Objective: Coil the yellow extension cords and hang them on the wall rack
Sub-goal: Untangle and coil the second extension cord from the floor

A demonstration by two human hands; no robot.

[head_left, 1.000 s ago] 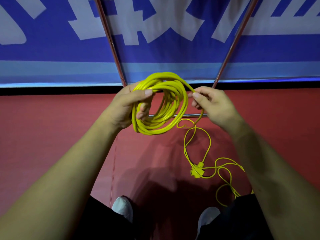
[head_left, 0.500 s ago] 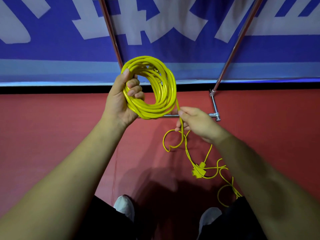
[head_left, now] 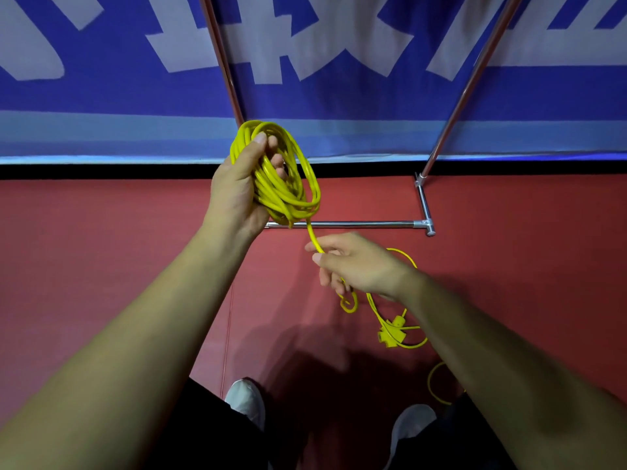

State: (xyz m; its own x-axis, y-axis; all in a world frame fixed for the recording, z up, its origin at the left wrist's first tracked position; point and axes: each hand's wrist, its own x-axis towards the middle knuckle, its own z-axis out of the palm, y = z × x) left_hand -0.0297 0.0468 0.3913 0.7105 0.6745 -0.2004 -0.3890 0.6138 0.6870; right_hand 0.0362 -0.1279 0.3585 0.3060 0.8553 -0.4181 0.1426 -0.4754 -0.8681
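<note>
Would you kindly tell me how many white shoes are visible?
2: the left shoe at bottom centre, the right shoe beside it; both partly hidden by dark trousers.

Both forearms (head_left: 163,320) bare. Legwear (head_left: 203,432) dark, probably black. Shoes (head_left: 246,400) white, rounded toes.

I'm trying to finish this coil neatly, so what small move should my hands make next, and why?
Probably lift the right hand to the coil in the left hand and lay on another loop: it pinches the loose cord below the coil, and slack with the socket end lies on the red floor.
</note>
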